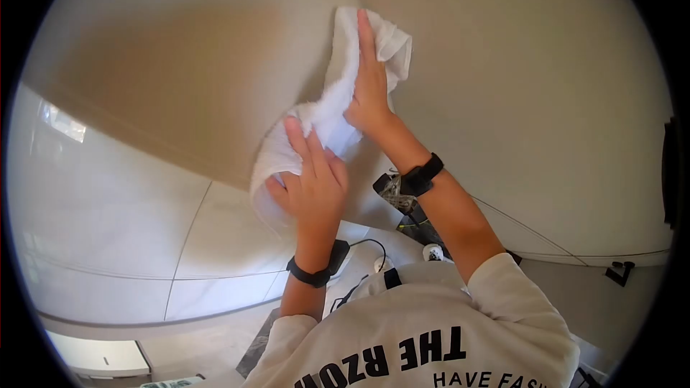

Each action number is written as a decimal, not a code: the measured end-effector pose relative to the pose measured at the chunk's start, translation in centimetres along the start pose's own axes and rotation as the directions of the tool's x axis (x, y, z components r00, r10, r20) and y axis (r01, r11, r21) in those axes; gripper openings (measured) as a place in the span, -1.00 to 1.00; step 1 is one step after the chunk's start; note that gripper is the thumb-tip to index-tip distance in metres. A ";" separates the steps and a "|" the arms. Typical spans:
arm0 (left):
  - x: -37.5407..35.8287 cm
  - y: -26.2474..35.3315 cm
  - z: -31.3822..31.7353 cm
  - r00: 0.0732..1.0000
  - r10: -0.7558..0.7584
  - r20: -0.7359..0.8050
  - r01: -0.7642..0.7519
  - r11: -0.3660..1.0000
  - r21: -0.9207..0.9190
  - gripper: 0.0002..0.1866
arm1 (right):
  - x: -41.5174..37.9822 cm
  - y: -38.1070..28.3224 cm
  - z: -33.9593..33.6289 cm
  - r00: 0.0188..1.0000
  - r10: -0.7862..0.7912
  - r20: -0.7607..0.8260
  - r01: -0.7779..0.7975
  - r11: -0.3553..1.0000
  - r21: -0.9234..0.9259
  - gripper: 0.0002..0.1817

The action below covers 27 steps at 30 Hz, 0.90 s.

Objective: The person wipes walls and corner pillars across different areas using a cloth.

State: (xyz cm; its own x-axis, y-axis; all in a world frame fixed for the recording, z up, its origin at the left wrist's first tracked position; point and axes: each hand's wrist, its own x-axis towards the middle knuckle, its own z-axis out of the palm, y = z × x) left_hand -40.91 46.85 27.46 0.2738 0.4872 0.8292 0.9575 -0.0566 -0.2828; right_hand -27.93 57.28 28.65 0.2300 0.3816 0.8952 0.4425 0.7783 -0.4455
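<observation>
A white terry towel (338, 111) is spread unevenly against a smooth beige surface, with loose folds at its upper right and a rolled edge at its lower left. My left hand (310, 181) lies on the lower part of the towel, back toward me, its fingers stretched and somewhat apart. Higher up and to the right, my right hand (371, 90) presses the towel edge-on, fingers straight and close together. Its palm side is hidden. Both wrists wear black straps with small devices; a black cable runs from the left one.
A beige wall (517, 79) rises on the right; glossy pale tiles (108, 208) extend at the left. Dark patterned objects (394, 192) show below my right forearm. A white cabinet (97, 356) stands lower left, and a small black bracket (619, 273) is at lower right.
</observation>
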 end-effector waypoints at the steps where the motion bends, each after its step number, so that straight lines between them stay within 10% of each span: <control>1: -1.0 0.6 0.7 0.999 0.038 0.010 -0.038 0.999 0.028 -0.58 | -1.1 0.6 -0.4 1.000 0.027 0.003 -0.027 1.000 -0.011 -0.23; 8: -7.3 1.2 4.0 0.903 0.257 0.345 -0.166 0.948 -0.272 -0.54 | -12.7 4.5 1.5 0.885 0.462 0.059 -0.463 0.886 0.015 0.09; 12: -11.1 0.4 6.4 0.859 0.437 0.267 -0.246 0.809 -0.534 -0.51 | -19.5 3.1 1.6 0.794 0.608 -0.007 -0.590 0.773 0.232 0.14; 16: -10.2 -0.9 3.9 0.835 0.454 0.310 -0.276 0.835 -0.477 -0.55 | -21.8 0.5 3.4 0.433 0.892 0.129 -0.846 0.353 0.400 0.03; 19: -9.5 -5.8 3.2 0.949 0.196 0.245 -0.113 0.942 -0.316 -0.73 | -18.3 -3.7 5.0 0.749 0.661 -0.046 -0.653 0.749 0.110 -0.12; 21: -6.5 -8.0 3.2 0.997 -0.008 -0.072 -0.025 0.897 -0.441 -0.64 | -14.9 -7.4 5.3 0.923 0.384 -0.037 -0.384 0.923 -0.002 -0.27; 23: -5.3 -7.9 5.6 0.912 -0.263 -0.314 0.005 0.773 -0.634 -0.53 | -14.1 -8.8 6.4 0.982 0.152 0.116 -0.166 0.978 0.124 -0.42; 27: -8.9 -8.2 6.8 0.972 -0.196 -0.130 0.033 0.661 -0.749 -0.37 | -16.1 -6.0 7.9 0.992 -0.069 0.107 0.059 0.994 0.095 -0.53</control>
State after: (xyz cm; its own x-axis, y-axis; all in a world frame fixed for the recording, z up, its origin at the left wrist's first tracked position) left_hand -51.83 48.92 19.10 0.0898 0.3710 0.9243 0.7105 -0.6742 0.2016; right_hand -41.19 50.40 17.03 0.1051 0.3777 0.9199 0.3712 0.8433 -0.3887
